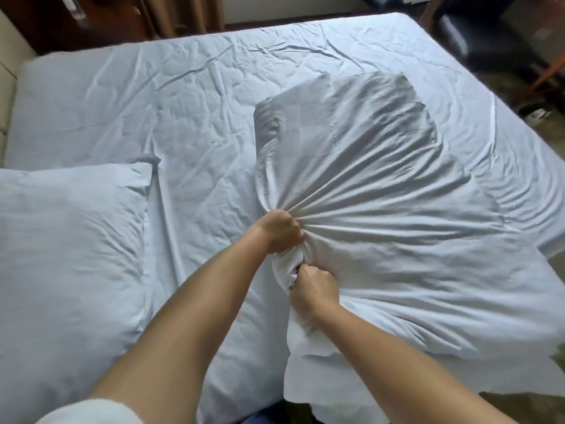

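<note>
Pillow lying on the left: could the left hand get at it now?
Likely not yet: the left hand grips the bunched pillowcase; only bare sheet lies between it and that pillow.

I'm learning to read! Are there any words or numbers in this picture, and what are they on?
None can be read. The white cloth pillowcase, which the left hand and the right hand grip, is plain; so are the white bed sheet and the plump white pillow. The small black-and-white thing on the floor is too blurred to tell.
</note>
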Demonstrator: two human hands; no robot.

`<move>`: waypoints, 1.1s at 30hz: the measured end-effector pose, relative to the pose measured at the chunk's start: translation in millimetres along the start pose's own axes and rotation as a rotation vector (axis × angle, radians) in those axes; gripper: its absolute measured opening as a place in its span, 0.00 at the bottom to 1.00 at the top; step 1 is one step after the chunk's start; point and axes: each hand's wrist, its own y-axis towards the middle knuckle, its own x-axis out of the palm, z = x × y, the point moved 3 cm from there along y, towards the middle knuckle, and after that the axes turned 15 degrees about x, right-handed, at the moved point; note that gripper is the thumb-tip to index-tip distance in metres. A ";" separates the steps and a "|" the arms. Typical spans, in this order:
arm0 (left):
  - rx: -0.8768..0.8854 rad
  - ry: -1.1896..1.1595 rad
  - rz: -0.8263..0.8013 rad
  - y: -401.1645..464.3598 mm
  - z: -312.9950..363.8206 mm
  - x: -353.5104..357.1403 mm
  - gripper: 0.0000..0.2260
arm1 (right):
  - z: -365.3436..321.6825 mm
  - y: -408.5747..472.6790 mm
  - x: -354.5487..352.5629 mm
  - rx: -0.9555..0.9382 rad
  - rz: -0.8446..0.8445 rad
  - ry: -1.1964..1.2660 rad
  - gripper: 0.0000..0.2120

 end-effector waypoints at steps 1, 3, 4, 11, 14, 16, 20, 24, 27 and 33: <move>-0.018 0.021 -0.028 -19.0 -1.2 0.0 0.06 | -15.7 -8.3 3.4 -0.011 -0.005 0.006 0.13; -0.003 0.021 -0.078 -58.6 4.3 6.5 0.03 | -47.6 -24.1 13.8 -0.040 -0.016 0.011 0.13; -0.012 0.012 -0.108 -79.3 6.8 11.5 0.07 | -64.4 -32.3 20.3 -0.060 -0.022 0.009 0.13; -0.130 -0.111 -0.252 -214.1 24.8 57.2 0.15 | -180.9 -93.4 67.2 -0.271 -0.083 -0.007 0.12; -0.219 -0.228 -0.333 -269.4 41.4 72.4 0.14 | -219.1 -123.5 84.7 -0.397 -0.109 -0.025 0.11; -0.283 -0.287 -0.371 -298.0 54.8 78.5 0.13 | -235.8 -141.3 95.3 -0.471 -0.120 -0.041 0.10; -0.367 -0.365 -0.472 -324.2 74.5 96.9 0.13 | -250.4 -158.0 118.6 -0.524 -0.150 -0.067 0.11; -0.334 -0.212 -0.355 -320.5 75.7 108.7 0.05 | -246.6 -150.0 130.5 -0.540 -0.147 -0.109 0.17; -0.375 -0.072 -0.260 -322.9 88.0 118.3 0.09 | -241.6 -145.1 134.3 -0.569 -0.202 -0.150 0.25; -0.587 -0.154 -0.117 -335.0 113.1 93.6 0.11 | -225.8 -136.0 111.1 -0.890 -0.268 -0.175 0.20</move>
